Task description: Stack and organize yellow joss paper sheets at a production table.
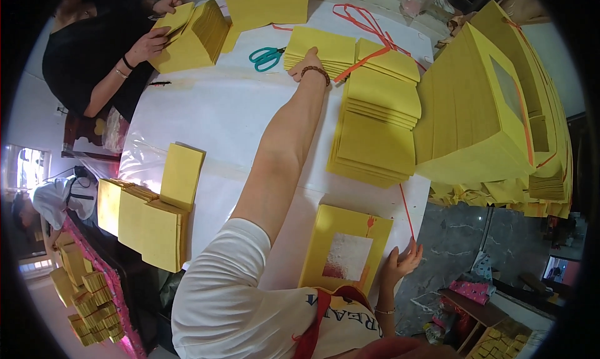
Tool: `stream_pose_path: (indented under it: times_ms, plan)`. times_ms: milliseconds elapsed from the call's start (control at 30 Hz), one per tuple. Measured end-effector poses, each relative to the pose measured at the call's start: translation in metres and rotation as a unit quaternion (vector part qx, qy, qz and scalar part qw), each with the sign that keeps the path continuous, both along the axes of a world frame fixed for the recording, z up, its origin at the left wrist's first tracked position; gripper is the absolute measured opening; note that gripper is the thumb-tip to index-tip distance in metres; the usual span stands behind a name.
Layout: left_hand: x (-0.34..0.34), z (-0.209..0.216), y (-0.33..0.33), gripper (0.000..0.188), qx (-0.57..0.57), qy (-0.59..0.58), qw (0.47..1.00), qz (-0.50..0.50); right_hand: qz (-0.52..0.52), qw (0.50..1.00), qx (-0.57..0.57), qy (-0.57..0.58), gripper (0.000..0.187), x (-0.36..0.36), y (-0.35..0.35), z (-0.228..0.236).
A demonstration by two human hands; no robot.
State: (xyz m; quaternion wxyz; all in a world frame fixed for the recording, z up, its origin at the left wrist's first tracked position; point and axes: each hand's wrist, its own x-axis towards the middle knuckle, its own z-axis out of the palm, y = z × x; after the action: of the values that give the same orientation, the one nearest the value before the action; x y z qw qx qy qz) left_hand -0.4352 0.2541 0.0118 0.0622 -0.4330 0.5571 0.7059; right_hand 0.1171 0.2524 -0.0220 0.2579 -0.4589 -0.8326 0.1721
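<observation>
At table's far edge, left hand [307, 64] flat on a yellow paper stack [319, 49], not clenched, beside teal scissors [267, 57]; right hand [400, 262] pinching an orange string [406, 212] near the closest yellow bundle [345, 249], white-and-red label on its face. Tied blocks [494, 109] piled right of the scissors, loose stacks [375, 131] nearer, unbound.

left hand [307, 64] fingertips hidden against yellow paper stack [320, 49], orange string [407, 212] end hidden behind right hand [401, 263]
</observation>
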Motion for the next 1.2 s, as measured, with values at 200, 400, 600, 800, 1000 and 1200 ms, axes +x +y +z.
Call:
stream_pose_path:
  times_ms: [200,400,600,800,1000,1200]
  plan:
    - [0.008,0.011,-0.007,0.091,-0.041,-0.027,0.998,-0.032,0.013,1.000,-0.017,-0.010,0.050,-0.001,-0.003,0.006]
    - [-0.011,-0.028,-0.003,0.104,0.010,0.012,0.997,-0.077,0.066,0.997,-0.026,0.019,0.048,-0.007,-0.001,0.018]
    - [-0.071,-0.080,-0.008,0.123,0.064,0.117,0.990,-0.049,0.089,0.992,-0.045,0.076,0.046,-0.014,-0.005,0.018]
    - [0.004,-0.008,0.011,0.130,0.027,-0.049,0.992,-0.115,0.069,0.992,-0.037,0.101,0.044,0.001,0.000,0.002]
    - [-0.026,-0.031,-0.004,0.128,0.081,0.032,0.995,-0.059,0.077,0.990,-0.052,0.109,0.044,-0.010,-0.004,0.006]
    - [-0.009,-0.029,-0.019,0.092,0.144,0.090,0.985,-0.038,0.071,0.993,-0.048,0.081,0.044,0.001,0.003,0.000]
